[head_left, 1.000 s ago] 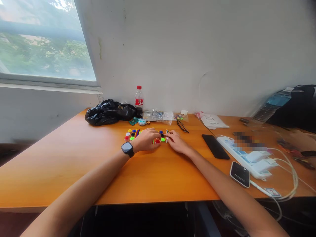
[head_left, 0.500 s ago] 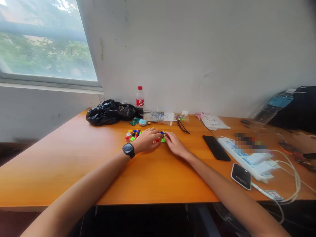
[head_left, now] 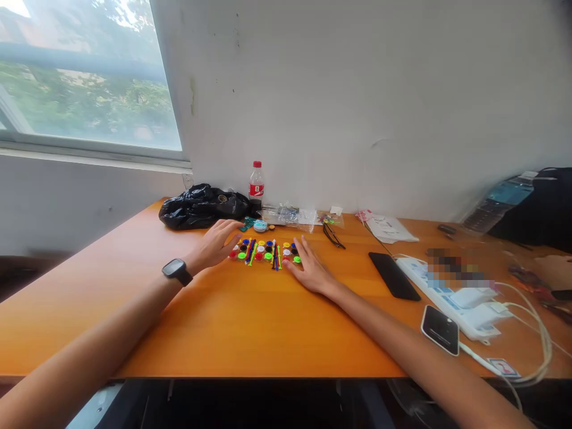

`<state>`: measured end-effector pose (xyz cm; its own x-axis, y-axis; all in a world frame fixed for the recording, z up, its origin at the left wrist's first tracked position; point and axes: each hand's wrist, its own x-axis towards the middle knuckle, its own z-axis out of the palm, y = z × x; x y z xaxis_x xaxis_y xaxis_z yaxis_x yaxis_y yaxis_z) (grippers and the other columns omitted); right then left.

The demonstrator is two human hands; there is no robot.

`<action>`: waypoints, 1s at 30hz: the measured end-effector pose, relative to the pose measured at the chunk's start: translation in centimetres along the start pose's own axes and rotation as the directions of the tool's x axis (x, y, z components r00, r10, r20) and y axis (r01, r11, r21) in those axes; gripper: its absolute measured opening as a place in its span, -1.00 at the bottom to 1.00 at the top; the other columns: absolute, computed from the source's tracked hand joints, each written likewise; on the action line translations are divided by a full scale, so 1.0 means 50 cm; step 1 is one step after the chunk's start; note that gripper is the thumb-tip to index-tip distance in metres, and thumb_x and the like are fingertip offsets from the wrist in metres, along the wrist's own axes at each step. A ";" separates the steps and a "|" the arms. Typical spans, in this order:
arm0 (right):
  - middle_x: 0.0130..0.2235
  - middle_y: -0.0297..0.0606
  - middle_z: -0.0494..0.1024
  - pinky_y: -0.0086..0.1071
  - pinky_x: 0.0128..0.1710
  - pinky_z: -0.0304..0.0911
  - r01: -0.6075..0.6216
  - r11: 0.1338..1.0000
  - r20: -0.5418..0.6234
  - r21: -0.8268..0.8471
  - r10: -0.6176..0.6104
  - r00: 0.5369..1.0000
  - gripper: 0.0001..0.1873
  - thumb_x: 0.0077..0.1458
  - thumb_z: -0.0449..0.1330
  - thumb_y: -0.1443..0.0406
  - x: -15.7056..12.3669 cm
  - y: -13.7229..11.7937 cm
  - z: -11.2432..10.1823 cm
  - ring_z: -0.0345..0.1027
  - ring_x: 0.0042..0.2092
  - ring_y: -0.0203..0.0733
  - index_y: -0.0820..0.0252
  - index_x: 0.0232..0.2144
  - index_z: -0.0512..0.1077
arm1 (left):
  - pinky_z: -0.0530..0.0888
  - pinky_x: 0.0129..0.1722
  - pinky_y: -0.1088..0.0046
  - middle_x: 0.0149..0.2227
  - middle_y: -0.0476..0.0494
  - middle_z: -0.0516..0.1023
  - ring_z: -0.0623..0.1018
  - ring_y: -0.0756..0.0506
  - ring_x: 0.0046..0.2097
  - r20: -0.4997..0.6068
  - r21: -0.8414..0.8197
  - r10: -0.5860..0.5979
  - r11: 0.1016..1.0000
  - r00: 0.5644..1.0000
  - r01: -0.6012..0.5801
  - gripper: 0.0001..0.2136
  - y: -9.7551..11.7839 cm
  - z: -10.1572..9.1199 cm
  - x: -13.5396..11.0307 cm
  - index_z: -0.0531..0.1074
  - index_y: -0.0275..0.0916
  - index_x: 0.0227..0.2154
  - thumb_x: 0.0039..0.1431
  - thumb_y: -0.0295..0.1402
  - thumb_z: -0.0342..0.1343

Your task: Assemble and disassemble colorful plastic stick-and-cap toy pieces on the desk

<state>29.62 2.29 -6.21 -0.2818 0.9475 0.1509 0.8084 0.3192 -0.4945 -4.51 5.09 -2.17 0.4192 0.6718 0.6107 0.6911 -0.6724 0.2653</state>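
Observation:
Several small round pieces [head_left: 268, 257] in red, white, green, yellow, blue and black lie in three clusters on the wooden table. Thin coloured sticks [head_left: 251, 252] form one bundle between the left and middle clusters, and a second set of coloured sticks [head_left: 277, 256] lies between the middle and right ones. At the left end, my left hand [head_left: 218, 243], with a dark watch [head_left: 177, 271] on its wrist, is open with thumb and fingers apart. My right hand [head_left: 309, 269] rests open beside the right cluster, its fingers partly covering it. Neither hand holds anything.
Behind the pieces are a black plastic bag [head_left: 201, 205], a cola bottle [head_left: 256, 189], a small round tin [head_left: 260, 226] and clear plastic packets [head_left: 290, 215]. To the right lie a black phone-like slab [head_left: 393, 275], a white power strip [head_left: 451, 298] and a white-edged device [head_left: 440, 329] with cables.
My left hand has moved left off the pieces and opened, uncovering the middle cluster and sticks. My right hand has let go of a thin stick and spread its fingers.

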 end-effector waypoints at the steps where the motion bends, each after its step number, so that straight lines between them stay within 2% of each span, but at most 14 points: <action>1: 0.58 -0.14 -0.36 0.13 0.51 -0.28 0.013 1.000 0.008 -0.014 -0.012 1.000 0.03 0.29 -0.02 -0.32 0.001 0.000 0.001 -0.46 0.57 0.18 0.06 0.56 -0.12 | 0.42 0.22 0.07 0.14 -0.21 0.54 0.46 -0.26 0.17 -0.002 0.004 -0.024 1.000 1.000 0.024 -0.67 -0.017 0.004 -0.017 0.43 -0.12 0.17 0.49 -0.23 -0.09; 4: 0.58 -0.19 -0.35 0.10 0.51 -0.27 0.044 0.998 0.031 -0.041 -0.043 0.999 -0.05 0.33 -0.05 -0.28 0.006 0.002 0.008 -0.46 0.57 0.15 0.01 0.55 -0.08 | 0.37 0.28 0.02 0.18 -0.23 0.50 0.42 -0.27 0.21 -0.037 0.012 -0.100 0.995 0.994 0.101 -0.64 -0.054 0.022 -0.045 0.44 -0.16 0.16 0.50 -0.22 -0.15; 6: 0.58 -0.20 -0.32 0.09 0.51 -0.27 0.058 0.997 0.043 -0.047 -0.056 0.998 -0.09 0.36 -0.07 -0.26 0.012 0.005 0.012 -0.44 0.58 0.14 0.00 0.55 -0.05 | 0.36 0.28 0.02 0.19 -0.24 0.49 0.42 -0.27 0.21 -0.044 0.015 -0.122 0.992 0.992 0.123 -0.63 -0.062 0.030 -0.047 0.43 -0.19 0.16 0.50 -0.20 -0.16; 13: 0.57 -0.20 -0.16 0.06 0.53 -0.28 0.089 0.996 0.033 -0.016 -0.088 0.996 -0.21 0.43 -0.10 -0.17 0.034 0.004 0.029 -0.36 0.57 0.09 0.01 0.52 0.07 | 0.37 0.28 0.06 0.21 -0.22 0.48 0.40 -0.27 0.23 0.073 0.052 -0.045 0.998 0.996 0.041 -0.62 -0.037 0.025 -0.039 0.41 -0.15 0.21 0.50 -0.21 -0.16; 19: 0.56 -0.18 -0.12 0.04 0.53 -0.24 0.132 0.991 0.026 -0.032 -0.131 0.991 -0.26 0.46 -0.13 -0.10 0.032 -0.002 0.037 -0.27 0.57 0.04 0.04 0.52 0.06 | 0.38 0.32 0.04 0.27 -0.21 0.46 0.40 -0.27 0.29 0.114 0.012 -0.095 0.996 0.989 0.094 -0.59 -0.034 0.033 -0.041 0.37 -0.14 0.26 0.52 -0.18 -0.17; 26: 0.57 -0.21 -0.15 0.02 0.54 -0.23 0.113 0.993 0.055 -0.022 -0.112 0.992 -0.26 0.48 -0.13 -0.07 0.019 -0.014 0.024 -0.30 0.57 0.03 0.09 0.53 0.03 | 0.23 0.45 0.00 0.49 -0.23 0.16 0.19 -0.28 0.48 0.236 0.000 -0.162 0.986 0.958 0.167 -0.45 -0.015 0.037 -0.047 0.10 -0.13 0.47 0.54 -0.08 -0.17; 30: 0.56 -0.25 -0.13 0.03 0.54 -0.21 0.121 0.992 0.072 -0.017 -0.120 0.990 -0.29 0.48 -0.11 -0.02 0.015 -0.019 0.022 -0.28 0.57 0.03 0.04 0.54 0.01 | 0.21 0.46 -0.02 0.53 -0.19 0.08 0.11 -0.30 0.51 0.267 0.033 -0.178 0.984 0.947 0.176 -0.43 -0.016 0.046 -0.058 0.08 -0.09 0.49 0.53 -0.05 -0.15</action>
<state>28.07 2.67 -6.56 -0.4131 0.8987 0.1469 0.7768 0.4320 -0.4583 -4.93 4.41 -5.89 0.4309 0.8391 0.3319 0.7733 -0.5330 0.3435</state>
